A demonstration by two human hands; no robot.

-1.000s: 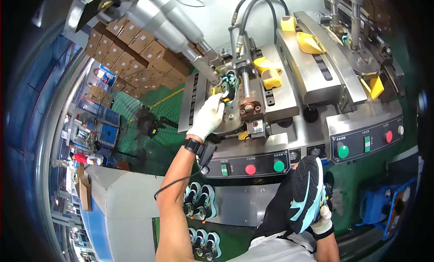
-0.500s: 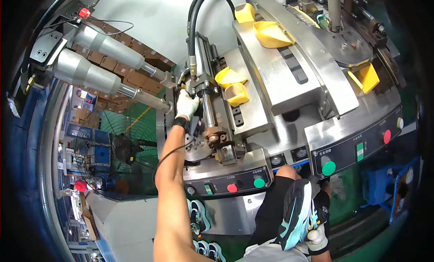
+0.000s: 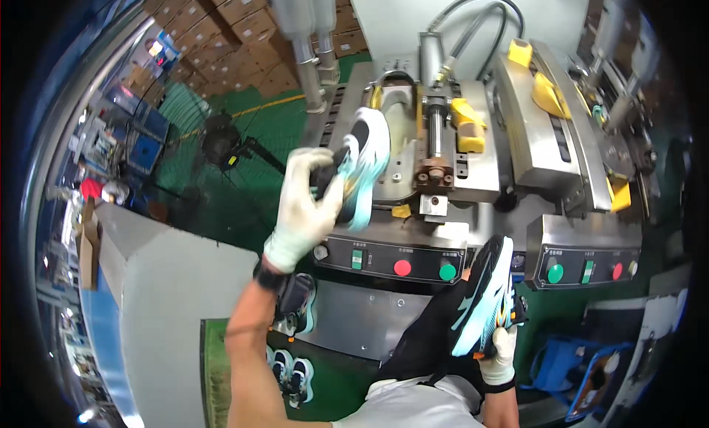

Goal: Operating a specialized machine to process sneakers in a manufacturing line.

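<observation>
My left hand (image 3: pixel 304 206), in a white glove, grips a white, black and light-blue sneaker (image 3: pixel 371 158) by its heel end. That shoe hangs tilted over the left station of a metal press machine (image 3: pixel 480 183), its toe pointing away from me. Behind it a pale shoe-shaped bed (image 3: pixel 401 125) shows in the station. Low on the right, my gloved right hand (image 3: pixel 501 355) is closed round the heel of a second sneaker (image 3: pixel 481 306), held sole outward in front of my body. Part of its grip is hidden by the shoe.
A control panel (image 3: pixel 340 257) with coloured buttons runs along the machine's front. Yellow pads (image 3: pixel 470 136) sit on the metal blocks. More sneakers (image 3: pixel 301 380) stand below at the left. A black fan (image 3: pixel 221 141) and stacked cartons (image 3: pixel 236 11) are farther back.
The view has swung left. My left hand has come out from beside the press cylinder toward me and now holds a sneaker up. My right hand keeps its shoe.
</observation>
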